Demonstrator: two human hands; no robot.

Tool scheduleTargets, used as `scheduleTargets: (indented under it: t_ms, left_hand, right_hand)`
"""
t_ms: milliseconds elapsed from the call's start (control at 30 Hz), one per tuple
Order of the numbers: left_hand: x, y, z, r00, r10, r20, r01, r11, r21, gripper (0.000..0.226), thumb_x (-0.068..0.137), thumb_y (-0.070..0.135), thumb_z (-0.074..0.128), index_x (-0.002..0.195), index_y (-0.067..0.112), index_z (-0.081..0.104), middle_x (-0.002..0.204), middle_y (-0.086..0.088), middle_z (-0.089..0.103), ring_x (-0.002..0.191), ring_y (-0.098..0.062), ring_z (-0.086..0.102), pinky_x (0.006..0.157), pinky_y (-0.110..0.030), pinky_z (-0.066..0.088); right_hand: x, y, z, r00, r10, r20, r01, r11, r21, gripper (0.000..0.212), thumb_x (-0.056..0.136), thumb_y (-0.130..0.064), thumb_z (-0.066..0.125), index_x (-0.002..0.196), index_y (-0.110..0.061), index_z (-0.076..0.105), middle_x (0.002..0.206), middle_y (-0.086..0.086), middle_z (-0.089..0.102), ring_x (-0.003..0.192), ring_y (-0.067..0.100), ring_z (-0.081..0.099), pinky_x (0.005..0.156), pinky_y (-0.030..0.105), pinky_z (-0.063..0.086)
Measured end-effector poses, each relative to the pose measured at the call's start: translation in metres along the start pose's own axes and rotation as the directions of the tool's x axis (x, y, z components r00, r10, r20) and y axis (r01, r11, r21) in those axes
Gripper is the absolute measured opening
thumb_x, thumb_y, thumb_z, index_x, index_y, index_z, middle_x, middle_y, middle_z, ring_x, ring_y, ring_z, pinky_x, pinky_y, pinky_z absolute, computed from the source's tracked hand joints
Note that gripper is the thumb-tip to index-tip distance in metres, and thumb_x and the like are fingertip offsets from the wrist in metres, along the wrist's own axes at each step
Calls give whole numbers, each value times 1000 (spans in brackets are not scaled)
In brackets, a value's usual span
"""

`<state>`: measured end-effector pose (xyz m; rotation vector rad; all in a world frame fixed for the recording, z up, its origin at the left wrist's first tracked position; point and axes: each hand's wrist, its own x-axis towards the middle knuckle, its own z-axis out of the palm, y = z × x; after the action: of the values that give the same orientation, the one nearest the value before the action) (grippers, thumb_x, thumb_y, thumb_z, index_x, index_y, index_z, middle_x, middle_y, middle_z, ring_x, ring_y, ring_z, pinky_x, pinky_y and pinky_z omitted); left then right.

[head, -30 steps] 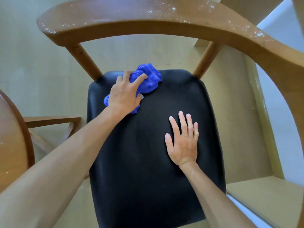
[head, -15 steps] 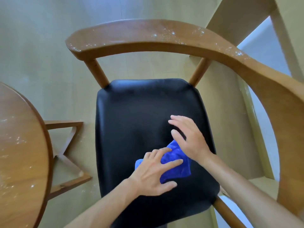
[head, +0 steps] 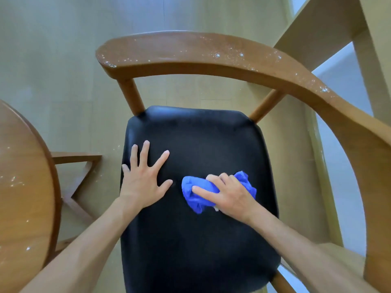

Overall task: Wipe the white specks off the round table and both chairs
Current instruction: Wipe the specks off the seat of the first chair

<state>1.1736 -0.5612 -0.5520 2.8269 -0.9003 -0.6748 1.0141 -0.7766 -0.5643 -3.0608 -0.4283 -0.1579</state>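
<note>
Left hand (head: 143, 182) flat on the black seat (head: 196, 240) of the chair, fingers straight and spread, holding nothing. Right hand (head: 229, 196) just beside it, curled over a bunched blue cloth (head: 195, 195), gripping and pressing it against the seat's middle. White specks (head: 218, 55) scattered along the curved wooden backrest (head: 190, 52), more on the round table (head: 23, 187) at left.

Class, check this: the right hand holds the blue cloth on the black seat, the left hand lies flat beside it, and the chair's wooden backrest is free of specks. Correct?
Not quite. The head view shows white specks scattered along the backrest. The rest stands.
</note>
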Motion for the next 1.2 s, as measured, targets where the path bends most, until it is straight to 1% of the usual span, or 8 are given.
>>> scheduleTargets:
  t_ms: [167,333,500,600,800,967,1067,1200]
  left_hand:
    - [0,0,5,1000,-3,-3,3,1000,24,80,82,61,55,150,42,16,160,-9,-10,144,-36,-13,103,-64,28]
    - [-2,1,3,1000,-13,24,13,1000,8,80,84,60,54,150,43,13,159,-6,-15,144,-34,-16,106,-65,24]
    - [-1,5,-4,997,-26,66,26,1000,5,81,83,61,54,149,45,10,158,-4,-17,144,-33,-18,108,-65,23]
    - [-1,5,-8,995,-35,90,35,999,-4,81,84,61,53,149,45,9,158,-4,-19,144,-33,-20,109,-64,21]
    - [-3,5,-27,974,-35,225,34,999,5,80,86,56,53,149,45,5,157,-4,-22,144,-33,-20,111,-62,20]
    - [-25,15,-60,933,27,359,0,997,-74,66,91,44,52,149,35,22,158,-4,10,146,-27,3,114,-50,22]
    - [-49,34,-92,911,168,378,-37,943,-330,47,93,29,53,138,25,45,139,0,49,131,-17,40,108,-31,34]
    - [-85,62,-164,877,330,349,-29,762,-647,36,87,6,54,114,29,62,114,9,68,108,-4,61,101,-32,46]
  right_hand:
    - [53,79,6,948,300,-111,-303,953,-15,50,79,-28,56,128,-29,48,102,13,63,65,31,52,52,38,50]
    - [70,100,2,698,710,92,-714,683,154,57,90,-32,65,143,-26,44,121,13,50,93,36,54,73,45,50]
    - [-1,13,-14,852,518,83,-524,836,160,51,80,-32,54,130,-27,47,102,15,58,72,35,57,54,37,51]
    - [-72,-59,-26,968,125,215,-170,964,202,53,73,-19,63,124,-28,53,98,10,59,63,26,49,55,33,48]
    - [-95,-71,-45,819,-387,424,299,918,261,53,76,-24,66,123,-38,46,99,1,54,65,19,44,54,30,44]
    - [-52,-63,-89,894,33,446,-221,900,376,58,84,-41,63,135,-41,34,119,0,48,89,22,53,77,35,50]
    - [-32,-73,-132,829,356,432,-557,600,575,61,87,-38,66,134,-52,29,125,-12,43,106,9,51,92,27,46]
    - [-6,-92,-208,666,640,382,-612,176,771,66,80,-20,77,122,-54,39,120,-26,54,108,0,57,89,12,44]
